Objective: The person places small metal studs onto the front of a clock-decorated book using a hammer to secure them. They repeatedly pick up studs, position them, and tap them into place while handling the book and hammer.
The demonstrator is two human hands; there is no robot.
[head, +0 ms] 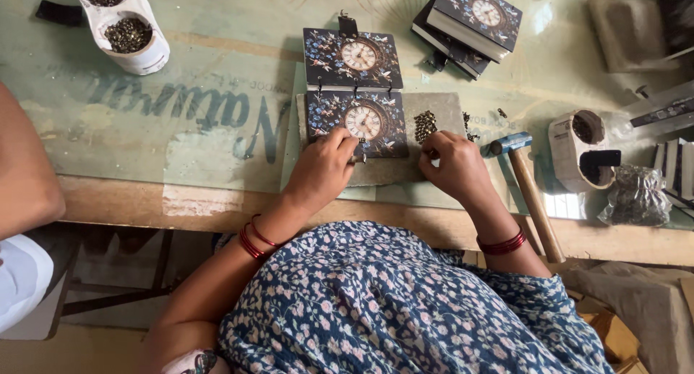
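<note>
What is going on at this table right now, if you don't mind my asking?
A person works at a table on an open floral clock-print cover lying on a grey slab. The left hand presses its lower corner; the right hand pinches something small beside a pile of metal bits. A hammer lies to the right.

notebook [356,121] on slab [405,168] | fittings pile [425,125] right | hammer [531,193] farther right

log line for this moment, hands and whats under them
left hand: fingers on clock-print book | right hand: beside pile of small metal fittings | hammer: lying untouched on table
</note>
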